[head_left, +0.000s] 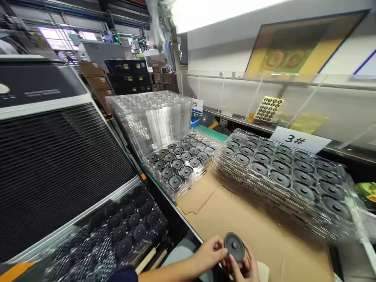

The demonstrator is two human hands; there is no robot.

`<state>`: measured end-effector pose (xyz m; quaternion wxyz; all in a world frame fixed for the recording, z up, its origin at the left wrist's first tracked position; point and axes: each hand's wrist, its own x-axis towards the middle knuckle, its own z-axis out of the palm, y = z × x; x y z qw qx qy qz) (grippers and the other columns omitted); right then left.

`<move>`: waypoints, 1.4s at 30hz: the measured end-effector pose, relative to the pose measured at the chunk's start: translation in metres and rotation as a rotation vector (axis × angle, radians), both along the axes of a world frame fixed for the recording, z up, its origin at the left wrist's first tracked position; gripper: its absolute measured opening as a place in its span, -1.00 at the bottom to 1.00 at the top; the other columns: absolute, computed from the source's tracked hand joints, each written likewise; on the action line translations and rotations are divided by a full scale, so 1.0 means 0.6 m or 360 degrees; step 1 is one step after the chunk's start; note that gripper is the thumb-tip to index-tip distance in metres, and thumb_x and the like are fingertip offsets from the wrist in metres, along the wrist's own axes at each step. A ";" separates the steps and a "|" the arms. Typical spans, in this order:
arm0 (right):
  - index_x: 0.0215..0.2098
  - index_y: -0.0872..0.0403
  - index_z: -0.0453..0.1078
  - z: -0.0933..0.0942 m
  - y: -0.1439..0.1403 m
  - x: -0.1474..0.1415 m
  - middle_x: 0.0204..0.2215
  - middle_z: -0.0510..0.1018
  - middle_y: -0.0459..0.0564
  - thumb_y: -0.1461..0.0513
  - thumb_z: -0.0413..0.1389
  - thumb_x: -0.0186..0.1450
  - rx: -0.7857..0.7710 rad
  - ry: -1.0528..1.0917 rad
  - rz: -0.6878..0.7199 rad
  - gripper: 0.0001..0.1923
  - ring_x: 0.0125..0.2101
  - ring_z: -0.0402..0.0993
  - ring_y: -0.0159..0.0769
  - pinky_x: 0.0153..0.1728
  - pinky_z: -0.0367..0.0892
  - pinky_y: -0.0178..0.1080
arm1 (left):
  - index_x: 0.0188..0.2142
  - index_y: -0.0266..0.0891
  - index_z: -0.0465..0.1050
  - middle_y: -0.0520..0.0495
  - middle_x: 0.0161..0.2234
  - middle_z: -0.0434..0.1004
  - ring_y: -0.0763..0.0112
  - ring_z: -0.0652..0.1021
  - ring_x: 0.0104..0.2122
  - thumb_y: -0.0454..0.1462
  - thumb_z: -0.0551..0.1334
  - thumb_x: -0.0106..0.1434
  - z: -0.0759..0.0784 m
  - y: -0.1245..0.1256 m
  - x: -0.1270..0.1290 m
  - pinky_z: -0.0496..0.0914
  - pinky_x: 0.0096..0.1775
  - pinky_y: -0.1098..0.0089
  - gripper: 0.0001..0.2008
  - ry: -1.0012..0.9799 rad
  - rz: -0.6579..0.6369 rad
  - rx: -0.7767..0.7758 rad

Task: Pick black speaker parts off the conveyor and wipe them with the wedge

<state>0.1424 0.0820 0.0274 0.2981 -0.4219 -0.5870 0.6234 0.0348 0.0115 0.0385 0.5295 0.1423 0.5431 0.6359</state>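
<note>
A round dark grey speaker cone (234, 246) is held upright at the bottom of the view, over the brown cardboard sheet (235, 211). My left hand (209, 252) pinches its left edge with the fingertips. My right hand (245, 269) cups it from below and behind. Beyond it lie clear plastic trays filled with the same cones: a small stack (179, 164) in the middle and a larger stack (288, 176) on the right.
A tall pile of empty clear trays (149, 117) stands behind the small stack. A machine with a black ribbed panel (53, 164) fills the left side, with a tray of cones (123, 231) at its foot. A "3#" label (299, 140) sits on the rail.
</note>
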 end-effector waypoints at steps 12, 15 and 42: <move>0.17 0.13 0.27 -0.057 0.001 0.013 -0.14 0.58 0.13 0.06 0.14 0.20 0.0398 -0.0174 0.0019 -0.38 -0.22 0.57 -0.22 -0.19 0.48 -0.28 | -0.33 -0.27 0.23 -0.05 -0.44 0.53 0.43 0.59 -0.47 0.10 0.40 -0.07 -0.001 0.001 -0.046 0.38 -0.48 0.52 -0.42 -0.0274 -0.0512 -0.0193; 0.21 0.15 0.22 -0.040 -0.002 0.009 -0.29 0.60 0.05 0.14 0.10 0.23 0.0461 -0.0191 0.0037 -0.40 -0.55 0.47 -0.38 -0.45 0.45 -0.36 | -0.30 -0.28 0.25 -0.08 -0.43 0.55 0.44 0.60 -0.44 0.05 0.39 -0.01 0.017 -0.002 -0.058 0.42 -0.42 0.51 -0.47 -0.0351 -0.0597 -0.0204; 0.24 0.13 0.19 -0.008 -0.003 0.012 -0.38 0.56 -0.01 0.17 0.02 0.29 0.0623 -0.0299 0.0105 -0.45 -0.60 0.36 -0.41 -0.47 0.41 -0.37 | -0.41 -0.25 0.21 0.02 -0.60 0.50 0.42 0.56 -0.60 0.12 0.41 -0.15 -0.004 0.007 -0.030 0.33 -0.59 0.53 -0.41 -0.0117 -0.0366 -0.0354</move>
